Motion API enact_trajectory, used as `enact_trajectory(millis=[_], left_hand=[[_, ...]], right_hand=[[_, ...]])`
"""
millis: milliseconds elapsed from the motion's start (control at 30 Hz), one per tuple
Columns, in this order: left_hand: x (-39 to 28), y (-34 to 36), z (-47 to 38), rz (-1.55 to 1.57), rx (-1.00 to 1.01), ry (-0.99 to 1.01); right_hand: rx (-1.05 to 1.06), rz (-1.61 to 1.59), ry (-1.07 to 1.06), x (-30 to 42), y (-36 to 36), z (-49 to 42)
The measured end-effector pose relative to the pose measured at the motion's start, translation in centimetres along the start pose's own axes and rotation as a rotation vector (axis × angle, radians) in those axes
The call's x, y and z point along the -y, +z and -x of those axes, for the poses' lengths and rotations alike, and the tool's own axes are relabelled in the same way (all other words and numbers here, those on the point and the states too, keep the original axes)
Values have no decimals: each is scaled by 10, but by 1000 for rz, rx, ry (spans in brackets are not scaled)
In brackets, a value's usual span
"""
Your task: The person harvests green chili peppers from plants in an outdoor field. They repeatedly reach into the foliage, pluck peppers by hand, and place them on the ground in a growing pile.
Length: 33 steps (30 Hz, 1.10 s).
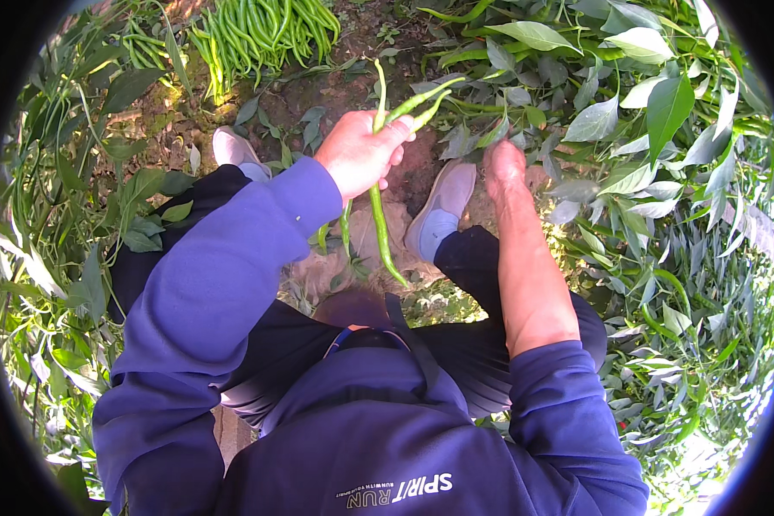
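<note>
My left hand (367,151) is closed around several long green chili peppers (382,232); their stem ends stick out above the fist and their tips hang below it. To the right, my right hand (505,164) reaches in at the edge of the leafy pepper plants (593,122). Its fingers are partly hidden by leaves, so what they touch cannot be told. A large pile of picked green chilies (264,35) lies on the soil ahead, beyond my left hand.
Pepper plants (58,213) also crowd the left side. A smaller bunch of green chilies (143,46) lies beside the big pile. My shoes (444,200) stand on the bare soil (387,219) between the rows, with scattered leaves around them.
</note>
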<state>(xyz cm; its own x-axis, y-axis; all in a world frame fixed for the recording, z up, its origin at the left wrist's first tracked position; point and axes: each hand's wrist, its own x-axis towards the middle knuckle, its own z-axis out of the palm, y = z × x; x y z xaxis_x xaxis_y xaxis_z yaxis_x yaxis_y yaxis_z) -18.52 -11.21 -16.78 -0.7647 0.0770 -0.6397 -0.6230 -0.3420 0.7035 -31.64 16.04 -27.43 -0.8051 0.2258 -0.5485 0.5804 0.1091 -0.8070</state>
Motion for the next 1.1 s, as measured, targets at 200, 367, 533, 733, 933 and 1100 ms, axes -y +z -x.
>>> enact_trajectory(millis=[200, 367, 533, 733, 933, 1100], left_hand=[[-10, -8, -1, 67, -55, 44], [-17, -16, 0, 102, -106, 97], [-22, -20, 5, 93, -98, 121], [-21, -11, 10, 36, -20, 101], [-16, -5, 20, 93, 163, -53], [-1, 21, 31, 331, 367, -146]], right_hand=[[279, -122, -73, 30, 19, 36], [363, -330, -104, 38, 27, 61], [91, -383, -105, 47, 35, 88], [67, -278, 107, 75, 39, 106], [198, -467, 328, 99, 31, 133], [198, -530, 336, 121, 24, 161]])
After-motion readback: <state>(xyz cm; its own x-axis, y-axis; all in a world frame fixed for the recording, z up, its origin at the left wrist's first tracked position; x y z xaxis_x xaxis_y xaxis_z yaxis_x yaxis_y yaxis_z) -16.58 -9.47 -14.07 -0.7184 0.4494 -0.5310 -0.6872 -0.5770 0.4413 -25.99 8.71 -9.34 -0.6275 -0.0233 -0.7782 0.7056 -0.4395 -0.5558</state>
